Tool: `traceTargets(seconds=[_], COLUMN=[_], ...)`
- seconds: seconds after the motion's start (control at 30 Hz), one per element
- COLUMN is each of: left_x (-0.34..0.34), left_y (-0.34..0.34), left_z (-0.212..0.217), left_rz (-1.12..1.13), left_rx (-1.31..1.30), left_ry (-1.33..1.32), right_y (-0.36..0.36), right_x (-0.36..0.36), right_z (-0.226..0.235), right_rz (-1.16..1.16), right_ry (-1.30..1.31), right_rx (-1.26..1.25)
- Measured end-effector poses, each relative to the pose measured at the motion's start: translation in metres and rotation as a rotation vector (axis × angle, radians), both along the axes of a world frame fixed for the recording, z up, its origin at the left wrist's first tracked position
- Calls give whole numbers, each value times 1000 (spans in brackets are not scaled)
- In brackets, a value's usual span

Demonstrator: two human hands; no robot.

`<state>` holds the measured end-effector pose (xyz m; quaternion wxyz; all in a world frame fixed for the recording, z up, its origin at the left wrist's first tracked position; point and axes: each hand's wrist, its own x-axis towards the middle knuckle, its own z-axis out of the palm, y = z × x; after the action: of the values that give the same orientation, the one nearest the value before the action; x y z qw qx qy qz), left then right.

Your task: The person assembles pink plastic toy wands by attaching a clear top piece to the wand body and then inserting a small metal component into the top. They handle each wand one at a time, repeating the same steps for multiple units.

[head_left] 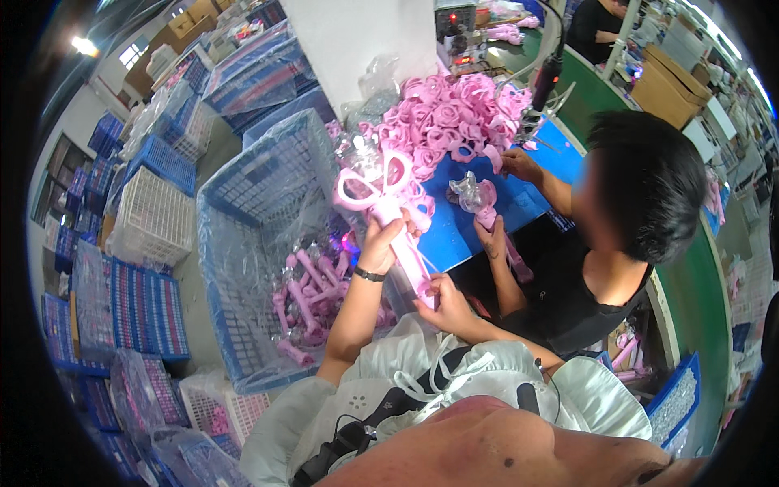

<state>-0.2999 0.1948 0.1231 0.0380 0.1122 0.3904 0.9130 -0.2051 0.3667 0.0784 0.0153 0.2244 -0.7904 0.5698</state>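
Note:
I hold a pink plastic toy wand (408,258) slanting in front of me, its top wide with two open, wing-like loops. My left hand (381,243) is wrapped round the wand just under the loops. Pinched at the handle's lower end are the fingers of my right hand (446,304). More pink wands (312,288) with clear tips lie in a blue plastic basket (235,325) lined with clear film, left of my left forearm. A few coloured lights glow among them.
At my right, a co-worker in black holds another wand (487,215) with a clear head. A pile of pink parts (454,114) covers the blue tabletop (454,243). A power tool (548,77) hangs above it. Stacked blue crates (146,304) stand at far left, near a white pillar (365,49).

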Motion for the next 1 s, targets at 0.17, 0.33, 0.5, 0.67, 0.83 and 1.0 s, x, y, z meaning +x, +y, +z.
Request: traceTargets(seconds=[0.17, 0.33, 0.5, 0.67, 0.83, 1.0], left_x=[-20, -27, -2, 2, 6, 5], left_y=[-21, -23, -2, 2, 2, -3], left_z=[-1, -4, -1, 5, 3, 4], left_rz=[39, 58, 118, 106, 104, 12], left_rx=[252, 247, -83, -52, -25, -20], left_ry=[22, -9, -17, -85, -60, 22], right_y=[0, -1, 0, 1, 2, 9], right_x=[-3, -2, -2, -6, -6, -5], right_z=[3, 6, 7, 3, -1, 1], right_rz=[78, 53, -37, -9, -3, 22], right_ry=[40, -13, 16, 68, 86, 50], right_rx=[-60, -12, 46, -18, 57, 44])
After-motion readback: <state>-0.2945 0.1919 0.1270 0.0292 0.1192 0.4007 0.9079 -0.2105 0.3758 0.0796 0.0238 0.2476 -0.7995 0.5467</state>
